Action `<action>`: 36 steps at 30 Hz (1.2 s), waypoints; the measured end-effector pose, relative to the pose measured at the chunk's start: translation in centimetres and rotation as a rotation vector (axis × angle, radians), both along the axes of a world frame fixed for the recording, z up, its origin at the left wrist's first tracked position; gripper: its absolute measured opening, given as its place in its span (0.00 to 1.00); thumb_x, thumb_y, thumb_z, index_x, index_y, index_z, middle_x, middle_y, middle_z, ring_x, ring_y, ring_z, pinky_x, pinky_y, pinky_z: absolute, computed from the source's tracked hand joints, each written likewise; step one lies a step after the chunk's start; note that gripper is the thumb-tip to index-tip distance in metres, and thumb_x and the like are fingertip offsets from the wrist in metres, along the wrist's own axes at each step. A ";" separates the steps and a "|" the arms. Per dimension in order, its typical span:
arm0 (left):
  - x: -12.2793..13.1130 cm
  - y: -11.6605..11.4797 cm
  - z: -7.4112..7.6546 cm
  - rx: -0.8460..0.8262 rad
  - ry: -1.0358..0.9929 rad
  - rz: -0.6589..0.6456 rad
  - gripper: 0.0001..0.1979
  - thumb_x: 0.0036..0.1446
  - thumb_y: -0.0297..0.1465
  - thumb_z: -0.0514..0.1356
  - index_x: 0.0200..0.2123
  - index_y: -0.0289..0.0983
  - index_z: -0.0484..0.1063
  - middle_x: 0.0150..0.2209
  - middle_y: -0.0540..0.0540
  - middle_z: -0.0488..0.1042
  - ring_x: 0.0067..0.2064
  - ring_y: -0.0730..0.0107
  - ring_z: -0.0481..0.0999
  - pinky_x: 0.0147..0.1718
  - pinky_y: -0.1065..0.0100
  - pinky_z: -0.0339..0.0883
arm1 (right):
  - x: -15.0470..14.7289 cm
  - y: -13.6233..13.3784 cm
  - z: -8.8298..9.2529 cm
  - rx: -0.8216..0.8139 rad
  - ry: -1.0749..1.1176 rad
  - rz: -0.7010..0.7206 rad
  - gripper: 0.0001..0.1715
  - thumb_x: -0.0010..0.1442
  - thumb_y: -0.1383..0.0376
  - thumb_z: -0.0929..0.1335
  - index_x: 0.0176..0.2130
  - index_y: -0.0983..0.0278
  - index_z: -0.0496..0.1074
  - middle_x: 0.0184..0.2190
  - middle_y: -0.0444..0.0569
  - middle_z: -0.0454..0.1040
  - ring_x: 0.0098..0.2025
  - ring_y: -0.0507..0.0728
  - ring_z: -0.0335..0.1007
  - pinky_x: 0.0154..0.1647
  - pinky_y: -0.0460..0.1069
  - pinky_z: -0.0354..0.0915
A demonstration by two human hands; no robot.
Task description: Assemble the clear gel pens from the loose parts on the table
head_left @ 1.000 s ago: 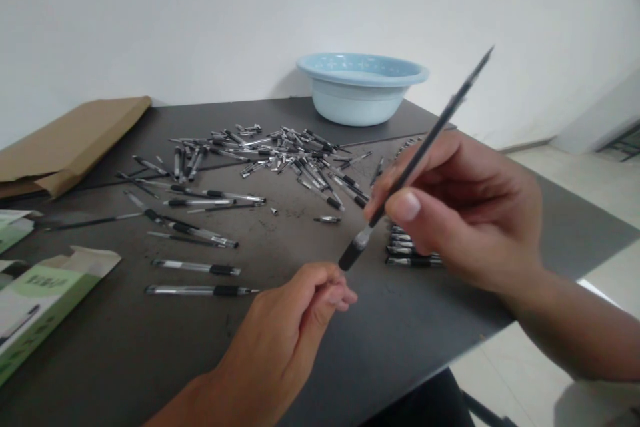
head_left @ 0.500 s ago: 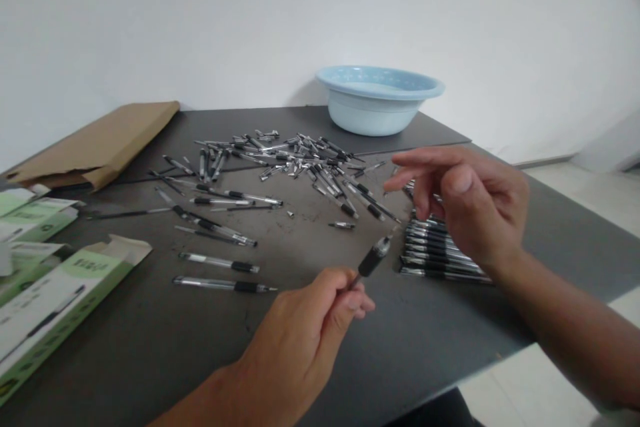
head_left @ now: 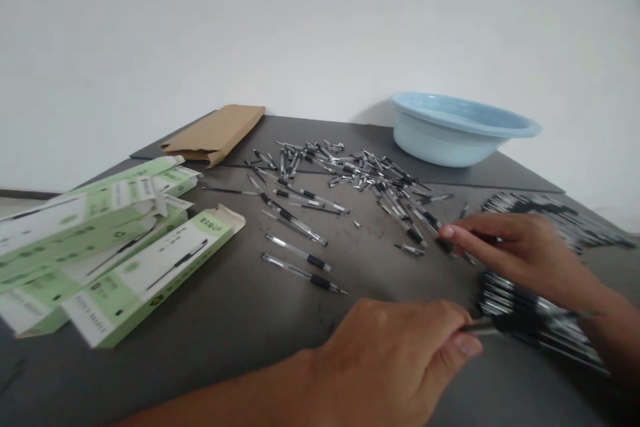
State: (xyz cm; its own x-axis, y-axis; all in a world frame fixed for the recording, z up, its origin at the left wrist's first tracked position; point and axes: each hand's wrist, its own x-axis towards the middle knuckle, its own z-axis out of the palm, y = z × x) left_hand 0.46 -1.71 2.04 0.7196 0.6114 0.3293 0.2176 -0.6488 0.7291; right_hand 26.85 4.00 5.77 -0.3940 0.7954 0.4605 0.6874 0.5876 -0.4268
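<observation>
My left hand (head_left: 400, 353) is closed round the end of a black pen (head_left: 520, 321), which lies nearly level and points right over a row of finished pens (head_left: 545, 340) on the dark table (head_left: 240, 320). My right hand (head_left: 520, 250) reaches left across that row. Its index finger and thumb are pinched together at the near edge of a scattered pile of pen parts (head_left: 370, 180), on a small dark piece I cannot make out. Two single clear pens (head_left: 303, 272) lie left of the hands.
A light blue basin (head_left: 465, 130) stands at the back right. Green and white pen boxes (head_left: 150, 267) lie at the left, with a brown cardboard piece (head_left: 215, 133) behind them. A second row of pens (head_left: 550, 208) lies at the far right.
My right hand let go of the pen and moved down to the pile of parts. My left hand took the pen and lowered it to the row of pens. The view swung left.
</observation>
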 end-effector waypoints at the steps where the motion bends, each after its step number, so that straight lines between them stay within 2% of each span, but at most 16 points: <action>1: 0.0 0.1 -0.1 0.026 -0.010 -0.006 0.14 0.78 0.37 0.50 0.52 0.39 0.72 0.43 0.45 0.85 0.42 0.61 0.87 0.41 0.66 0.78 | -0.2 0.2 0.1 0.001 -0.040 -0.023 0.09 0.66 0.55 0.73 0.38 0.53 0.85 0.28 0.43 0.84 0.25 0.59 0.81 0.19 0.50 0.72; 3: 0.1 0.3 -0.4 0.069 -0.033 -0.006 0.14 0.78 0.38 0.49 0.52 0.38 0.71 0.44 0.45 0.85 0.44 0.60 0.87 0.42 0.66 0.79 | -0.7 0.6 0.6 0.002 -0.150 -0.071 0.12 0.67 0.50 0.72 0.40 0.51 0.84 0.32 0.43 0.86 0.28 0.60 0.83 0.24 0.51 0.76; 5: 0.1 0.4 -0.7 0.091 -0.058 0.003 0.15 0.79 0.38 0.48 0.53 0.38 0.71 0.45 0.44 0.85 0.46 0.60 0.87 0.42 0.66 0.79 | -1.9 1.5 1.4 -0.005 -0.245 -0.040 0.14 0.67 0.49 0.72 0.44 0.50 0.84 0.36 0.44 0.87 0.29 0.59 0.82 0.26 0.51 0.76; 8: 0.2 0.4 -0.9 0.097 -0.083 0.008 0.15 0.79 0.38 0.47 0.53 0.38 0.70 0.45 0.44 0.85 0.45 0.60 0.87 0.41 0.66 0.79 | -5.0 4.2 2.7 -0.051 -0.413 0.118 0.15 0.68 0.54 0.71 0.52 0.52 0.83 0.43 0.46 0.86 0.31 0.56 0.81 0.30 0.50 0.75; 10: 0.2 0.3 -0.9 0.098 -0.094 0.012 0.15 0.79 0.38 0.46 0.53 0.38 0.69 0.44 0.43 0.85 0.42 0.61 0.87 0.38 0.65 0.79 | -7.5 6.8 3.2 -0.056 -0.503 0.235 0.16 0.71 0.58 0.69 0.54 0.55 0.82 0.48 0.49 0.85 0.40 0.57 0.83 0.40 0.50 0.75; 14: 0.1 0.3 -0.8 0.101 -0.121 0.042 0.16 0.79 0.39 0.46 0.53 0.38 0.69 0.42 0.43 0.85 0.38 0.59 0.86 0.35 0.64 0.78 | -11.6 12.3 2.6 -0.018 -0.620 0.215 0.17 0.71 0.59 0.68 0.52 0.59 0.84 0.48 0.54 0.84 0.46 0.61 0.81 0.49 0.53 0.73; 17: 0.0 0.4 -0.7 0.097 -0.120 0.055 0.15 0.79 0.39 0.46 0.51 0.38 0.68 0.41 0.44 0.85 0.37 0.58 0.87 0.31 0.65 0.76 | -12.9 14.9 1.3 -0.009 -0.675 0.185 0.17 0.71 0.58 0.68 0.52 0.58 0.85 0.46 0.54 0.83 0.46 0.62 0.80 0.50 0.54 0.71; 21: 0.0 0.4 -0.5 0.094 -0.113 0.057 0.15 0.78 0.39 0.46 0.49 0.39 0.69 0.40 0.44 0.85 0.38 0.58 0.86 0.29 0.65 0.73 | -13.4 16.0 0.3 -0.017 -0.729 0.156 0.19 0.72 0.57 0.67 0.53 0.59 0.84 0.46 0.55 0.83 0.46 0.63 0.80 0.49 0.54 0.70; 28: 0.2 0.6 -0.8 0.108 -0.132 0.054 0.15 0.78 0.40 0.46 0.50 0.39 0.68 0.43 0.45 0.85 0.38 0.59 0.87 0.27 0.65 0.70 | -14.4 16.7 0.0 -0.083 -0.791 0.110 0.19 0.71 0.56 0.69 0.54 0.61 0.81 0.47 0.53 0.84 0.46 0.62 0.81 0.50 0.56 0.73; 36: 0.2 0.7 -0.7 0.080 -0.084 0.029 0.17 0.78 0.41 0.45 0.52 0.39 0.69 0.44 0.45 0.86 0.40 0.57 0.88 0.29 0.65 0.74 | -14.6 17.9 -0.2 -0.156 -0.811 0.150 0.17 0.72 0.56 0.70 0.53 0.64 0.77 0.49 0.52 0.81 0.48 0.59 0.80 0.53 0.60 0.75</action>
State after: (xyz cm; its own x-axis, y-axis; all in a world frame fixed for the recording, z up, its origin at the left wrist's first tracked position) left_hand 0.68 -0.99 1.31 0.6701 0.6005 0.4363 0.1771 -0.7002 0.6917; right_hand 12.26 21.86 5.60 -0.6620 0.7395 -0.1222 0.7358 0.6722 0.0818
